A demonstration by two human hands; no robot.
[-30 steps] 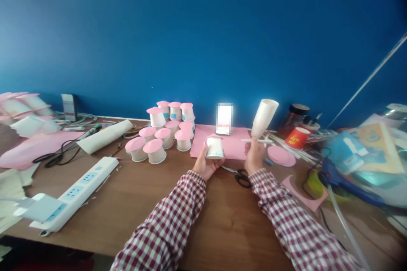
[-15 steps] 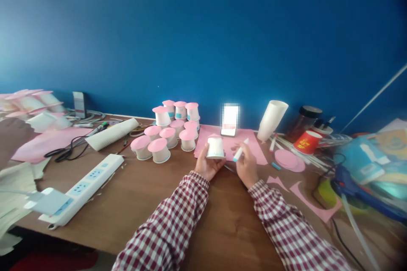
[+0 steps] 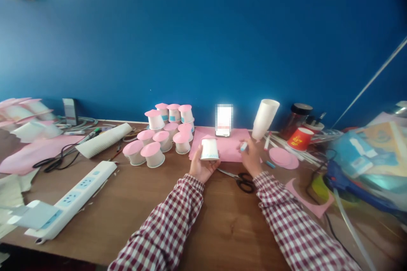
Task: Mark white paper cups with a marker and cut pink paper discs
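Note:
My left hand (image 3: 202,168) is closed around an upside-down white paper cup (image 3: 209,149) with a pink paper top and a blue zigzag drawn near its rim. To the right, my right hand (image 3: 252,155) has its fingers wrapped round a white marker (image 3: 243,146), of which only the blue-tipped end shows. A gap separates the marker from the cup. Black-handled scissors (image 3: 244,182) lie on the table between my wrists. Behind my hands are a pink paper sheet (image 3: 229,146) and an upright phone (image 3: 223,120) with a blurred screen.
Several pink-topped paper cups (image 3: 152,154) stand to the left, some stacked. A white power strip (image 3: 74,199) lies nearer me. Rightward are a leaning cup stack (image 3: 266,118), pink discs (image 3: 282,158), a red cup (image 3: 299,139) and a blue glue gun (image 3: 341,182). A blue partition (image 3: 197,42) rises behind.
My right hand has drawn away from the cup with the marker, whose end now points differently. The scissors have come into clearer sight. A co-worker's hand at the far left is gone from view.

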